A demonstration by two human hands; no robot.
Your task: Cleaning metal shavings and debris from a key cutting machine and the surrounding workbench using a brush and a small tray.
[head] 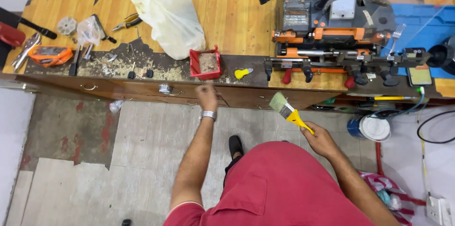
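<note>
Brush in my right hand, that's the picture at centre right of the frame: my fingers are wrapped around its yellow handle, and the pale bristles point up and left toward the front edge of the counter without touching it. My left hand is out ahead at the middle of the frame, a silver wristband just behind it, right up against the counter's dark front edge; it's blurred and seen from the back, so I cannot tell whether the fingers are curled or spread, or whether they hold anything. Just above that hand on the counter sits a small red tray with brownish dust in it, and a little yellow-handled tool lies just to its right. Further right stands the grey and orange key-cutting machine, filling the upper right of the frame. A white plastic bag slumps above and left of the tray. Over at the upper left lie pliers, an orange tool and scattered shavings. Below me, grey floor tiles and my red shirt at the bottom.
</note>
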